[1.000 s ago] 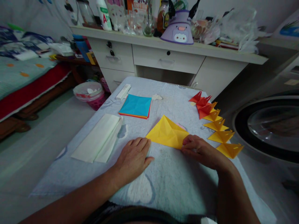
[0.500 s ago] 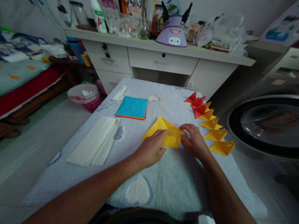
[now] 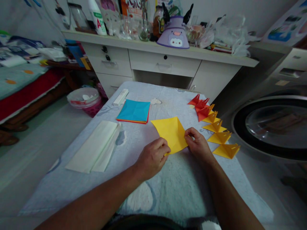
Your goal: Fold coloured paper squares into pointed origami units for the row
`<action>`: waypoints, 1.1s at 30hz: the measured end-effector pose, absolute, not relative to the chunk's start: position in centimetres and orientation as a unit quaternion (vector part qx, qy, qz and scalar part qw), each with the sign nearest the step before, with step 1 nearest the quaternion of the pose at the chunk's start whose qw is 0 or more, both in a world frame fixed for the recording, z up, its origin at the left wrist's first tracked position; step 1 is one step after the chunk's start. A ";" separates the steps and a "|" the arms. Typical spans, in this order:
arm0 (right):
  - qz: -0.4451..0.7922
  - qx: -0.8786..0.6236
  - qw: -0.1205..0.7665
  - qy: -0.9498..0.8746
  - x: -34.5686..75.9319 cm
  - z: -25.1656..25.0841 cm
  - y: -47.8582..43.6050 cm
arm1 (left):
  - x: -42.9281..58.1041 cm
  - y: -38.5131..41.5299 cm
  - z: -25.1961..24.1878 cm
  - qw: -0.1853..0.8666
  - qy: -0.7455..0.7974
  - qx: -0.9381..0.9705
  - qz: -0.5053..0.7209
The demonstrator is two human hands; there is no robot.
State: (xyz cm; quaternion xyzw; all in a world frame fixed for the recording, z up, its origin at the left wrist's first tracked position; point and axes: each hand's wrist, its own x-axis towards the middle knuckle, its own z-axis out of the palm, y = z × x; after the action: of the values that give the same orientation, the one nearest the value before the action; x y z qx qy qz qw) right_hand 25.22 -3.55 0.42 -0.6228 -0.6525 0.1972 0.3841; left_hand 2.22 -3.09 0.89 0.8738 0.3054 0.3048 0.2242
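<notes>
A yellow paper square (image 3: pixel 170 133) is lifted off the pale blue cloth-covered table (image 3: pixel 168 188), tilted up toward me. My left hand (image 3: pixel 151 157) pinches its near corner with closed fingers. My right hand (image 3: pixel 198 146) pinches its right corner. To the right lies a row of several folded paper pieces (image 3: pixel 214 127), red at the far end and yellow nearer. A stack of coloured paper sheets (image 3: pixel 134 111) with a blue sheet on top rests beyond my hands.
A folded white cloth (image 3: pixel 96 146) lies at the table's left. A small white box (image 3: pixel 120 97) sits at the far left edge. A cluttered white desk (image 3: pixel 168 60) stands behind, a pink bin (image 3: pixel 83 100) on the floor left, a washing machine drum (image 3: pixel 271 126) right.
My left hand moved from the cloth onto the yellow paper. The paper, flat and folded as a triangle earlier, is now opened to a square and raised by both hands.
</notes>
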 end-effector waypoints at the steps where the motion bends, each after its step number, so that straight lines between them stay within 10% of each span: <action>1: 0.201 -0.616 0.400 -0.648 25.3 0.4 -3.5 | 2.0 -3.0 1.0 0.219 0.307 0.870 0.318; 16: 0.300 -0.520 0.381 -0.703 25.4 1.5 -4.5 | 0.0 -0.5 1.7 0.270 0.369 0.782 0.424; 26: 0.048 -0.538 0.373 -0.754 25.1 1.3 -4.5 | 0.2 -0.7 1.9 0.277 0.359 0.780 0.432; 33: 0.090 -0.445 0.344 -0.822 24.8 1.8 -4.4 | 0.0 -0.3 1.1 0.233 0.376 0.820 0.365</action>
State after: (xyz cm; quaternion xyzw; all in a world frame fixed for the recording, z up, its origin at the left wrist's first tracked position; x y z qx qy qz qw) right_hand 24.84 -4.41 1.79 -0.4447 -0.8223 0.0895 0.3436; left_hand 0.03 -0.34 1.06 0.8195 0.3757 0.3648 0.2327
